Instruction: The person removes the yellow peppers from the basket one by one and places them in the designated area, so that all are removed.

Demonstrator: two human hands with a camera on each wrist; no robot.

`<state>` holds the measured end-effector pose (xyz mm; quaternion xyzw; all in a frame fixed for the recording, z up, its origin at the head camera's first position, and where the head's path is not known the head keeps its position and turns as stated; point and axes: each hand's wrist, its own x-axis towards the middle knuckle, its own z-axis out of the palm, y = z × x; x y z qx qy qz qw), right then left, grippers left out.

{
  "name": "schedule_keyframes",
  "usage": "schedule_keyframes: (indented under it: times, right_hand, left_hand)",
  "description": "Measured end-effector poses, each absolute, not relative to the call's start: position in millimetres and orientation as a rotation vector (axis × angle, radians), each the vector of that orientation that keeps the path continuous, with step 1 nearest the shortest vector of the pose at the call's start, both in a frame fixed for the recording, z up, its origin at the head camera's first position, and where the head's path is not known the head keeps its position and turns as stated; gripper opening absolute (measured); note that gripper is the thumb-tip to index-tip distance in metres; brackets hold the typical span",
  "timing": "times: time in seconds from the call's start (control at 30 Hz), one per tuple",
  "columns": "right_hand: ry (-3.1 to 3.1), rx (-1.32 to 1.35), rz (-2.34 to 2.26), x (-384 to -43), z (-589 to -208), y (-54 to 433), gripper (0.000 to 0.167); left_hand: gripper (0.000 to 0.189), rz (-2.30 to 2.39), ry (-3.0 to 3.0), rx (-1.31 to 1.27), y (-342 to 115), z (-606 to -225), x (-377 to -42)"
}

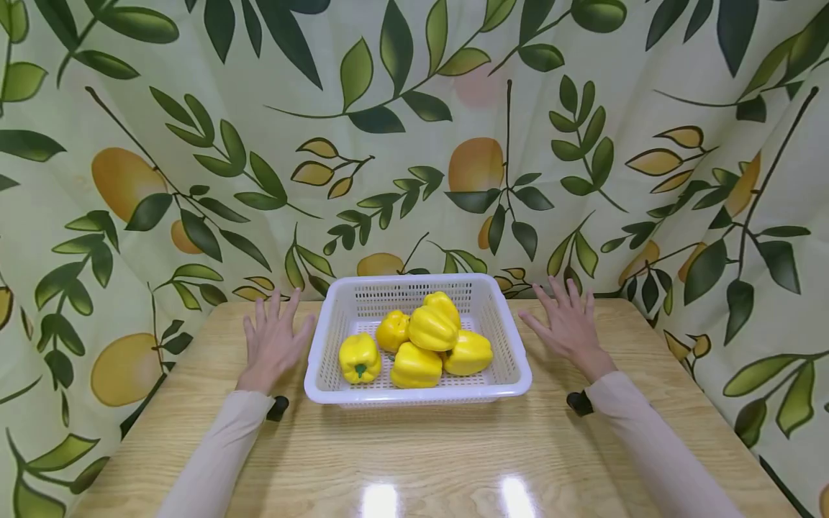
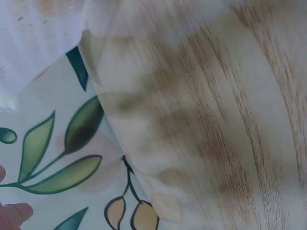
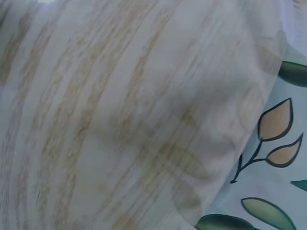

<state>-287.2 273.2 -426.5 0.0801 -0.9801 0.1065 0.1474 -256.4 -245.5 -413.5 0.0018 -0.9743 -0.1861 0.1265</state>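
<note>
A white plastic basket (image 1: 417,393) with slotted walls stands mid-table toward the back. Inside lie several yellow bell peppers (image 1: 432,328), most heaped together at the middle and right, while one bell pepper (image 1: 360,358) sits apart at the left with its green stem facing front. My left hand (image 1: 272,342) is spread to the left of the basket, fingers straight and holding nothing. To the basket's right, my right hand (image 1: 570,320) is likewise spread with nothing in it. In the left wrist view only some fingertips (image 2: 17,214) show at the left edge; the right wrist view shows no fingers.
The wood-grain table (image 1: 414,453) ends at the back against a leaf-and-fruit patterned cloth (image 1: 414,216), which also rises along both sides. Black wrist devices (image 1: 277,409) show at the cuffs. Light glares off the table's front.
</note>
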Motion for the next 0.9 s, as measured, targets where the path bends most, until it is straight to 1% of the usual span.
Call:
schedule_keyframes:
  times: [0.5, 0.9]
  right_hand:
    - [-2.798, 0.313, 0.447, -269.3, -408.3, 269.1, 0.076]
    - [-2.767, 0.394, 0.564, -256.3, -397.0, 260.2, 0.072]
  left_hand:
    - [0.067, -0.674, -2.831, -0.043, -235.9, -406.5, -237.4]
    - [0.063, -0.945, -2.764, -0.103, -225.4, -408.8, -218.6]
